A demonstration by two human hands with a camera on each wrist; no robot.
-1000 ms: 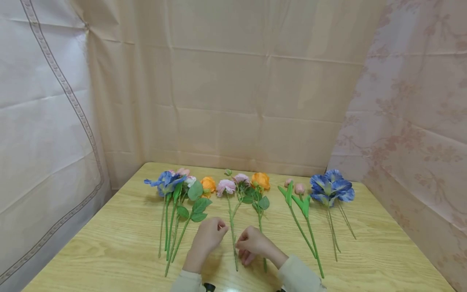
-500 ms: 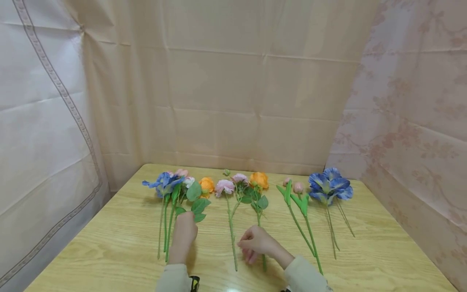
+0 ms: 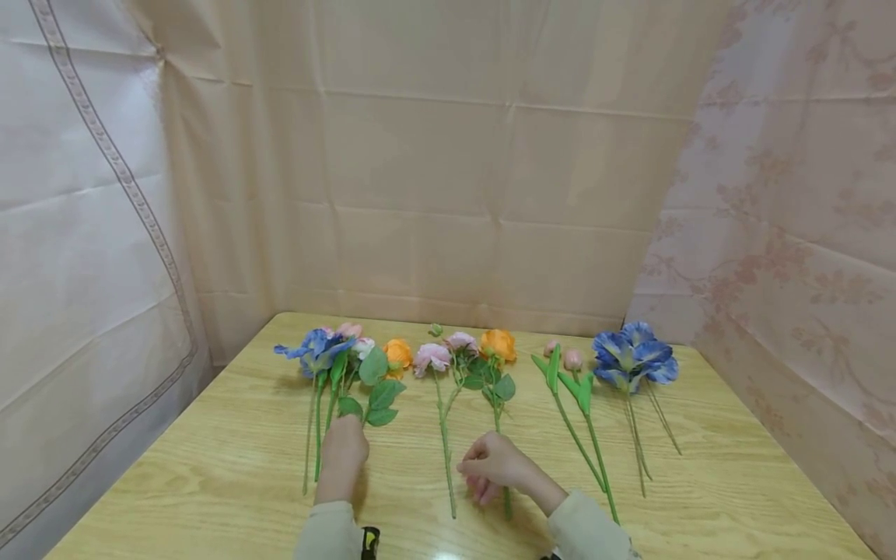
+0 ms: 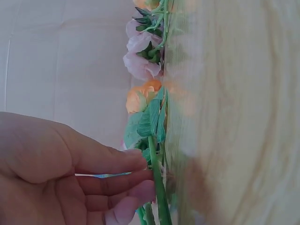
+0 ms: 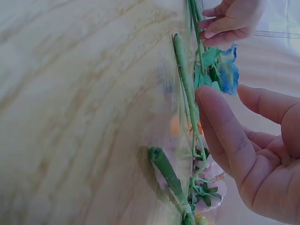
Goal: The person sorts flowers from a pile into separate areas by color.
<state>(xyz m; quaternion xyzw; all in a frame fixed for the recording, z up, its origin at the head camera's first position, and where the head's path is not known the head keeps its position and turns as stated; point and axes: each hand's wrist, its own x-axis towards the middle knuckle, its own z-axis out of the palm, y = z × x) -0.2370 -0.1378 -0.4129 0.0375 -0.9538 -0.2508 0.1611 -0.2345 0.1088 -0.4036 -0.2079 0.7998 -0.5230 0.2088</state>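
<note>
In the head view, my left hand [image 3: 343,453] is over the stems of the left flower group, covering their lower parts. The left wrist view shows its thumb and fingers slightly bent, fingertips right at a green stem [image 4: 160,190], with a gap between thumb and forefinger. That stem carries green leaves, and an orange rose [image 3: 397,355] lies by it. My right hand [image 3: 495,468] hovers with relaxed fingers between the pink flower's stem [image 3: 444,443] and the stem of the right-hand orange rose [image 3: 498,345]. Nothing lies between its thumb and fingers in the right wrist view.
A blue flower [image 3: 318,354] lies at the left of the wooden table [image 3: 210,482]. Two pink tulips [image 3: 572,360] and a cluster of blue flowers [image 3: 635,359] lie on the right. A beige curtain [image 3: 420,194] hangs behind the table's far edge.
My left hand has moved left from the middle to the left flower group, then slightly further left and toward me. The right hand has barely moved, and the flowers lie as before.
</note>
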